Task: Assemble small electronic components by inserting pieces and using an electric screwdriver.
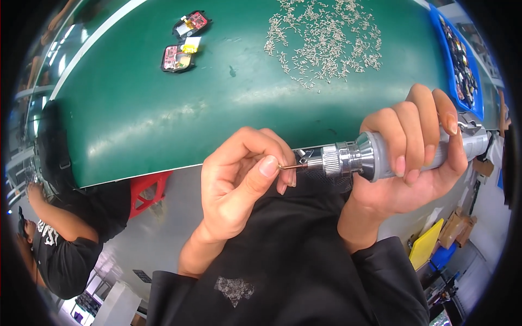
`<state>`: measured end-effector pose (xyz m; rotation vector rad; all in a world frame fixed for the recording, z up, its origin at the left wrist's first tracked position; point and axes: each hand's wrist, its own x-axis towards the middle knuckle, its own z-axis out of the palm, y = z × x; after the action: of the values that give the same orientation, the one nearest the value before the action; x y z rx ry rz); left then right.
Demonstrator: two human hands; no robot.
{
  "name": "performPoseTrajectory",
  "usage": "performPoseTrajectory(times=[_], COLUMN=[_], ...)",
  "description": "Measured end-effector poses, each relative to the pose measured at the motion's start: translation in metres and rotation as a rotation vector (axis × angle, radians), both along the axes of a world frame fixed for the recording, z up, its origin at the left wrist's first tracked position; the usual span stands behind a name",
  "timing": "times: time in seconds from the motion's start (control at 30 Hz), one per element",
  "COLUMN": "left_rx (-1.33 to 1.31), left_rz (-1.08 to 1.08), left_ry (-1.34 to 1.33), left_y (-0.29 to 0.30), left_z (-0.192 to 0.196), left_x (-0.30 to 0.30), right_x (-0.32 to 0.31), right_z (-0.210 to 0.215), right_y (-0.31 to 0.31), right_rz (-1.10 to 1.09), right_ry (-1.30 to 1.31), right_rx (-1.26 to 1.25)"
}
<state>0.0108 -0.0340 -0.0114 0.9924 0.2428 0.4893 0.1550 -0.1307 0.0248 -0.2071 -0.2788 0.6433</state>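
My right hand (408,146) is wrapped round the grey body of an electric screwdriver (383,157), held level with its bit pointing left. At the thin copper-coloured bit's tip, the thumb and forefinger of my left hand (239,179) pinch together. A tiny metal piece, seemingly a screw (280,167), shows between them; its exact shape is too small to make out. Both hands are in front of the green table's near edge. Many loose screws (331,41) lie scattered at the far middle of the table.
Two small black housings with red circuit boards, one farther (193,23) and one nearer (178,57), lie on the green table (217,114). A blue bin (439,32) of dark parts stands at the right. A red stool (149,190) and another person (65,239) are at the left.
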Motion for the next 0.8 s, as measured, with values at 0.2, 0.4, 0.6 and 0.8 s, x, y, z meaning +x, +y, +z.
performPoseTrajectory(times=[0.2, 0.4, 0.6, 0.8], left_rx=[0.011, -0.027, -0.127, -0.134], left_rz=[-0.014, -0.034, -0.088, -0.109], left_ry=[-0.006, -0.007, -0.045, 0.003], left_y=[0.0001, 0.0009, 0.0026, 0.0013], left_z=[-0.0006, -0.0025, -0.0041, 0.0002], left_x=[0.002, 0.0021, 0.0018, 0.0055], right_x=[-0.0002, -0.0005, 0.0014, 0.0044], right_z=[0.0017, -0.0002, -0.0015, -0.0021], right_y=[0.0009, -0.0003, -0.0011, -0.0038], right_rz=[-0.033, -0.012, -0.003, 0.006], right_ry=[0.055, 0.01, 0.003, 0.012], right_rx=[-0.017, -0.031, -0.011, -0.019])
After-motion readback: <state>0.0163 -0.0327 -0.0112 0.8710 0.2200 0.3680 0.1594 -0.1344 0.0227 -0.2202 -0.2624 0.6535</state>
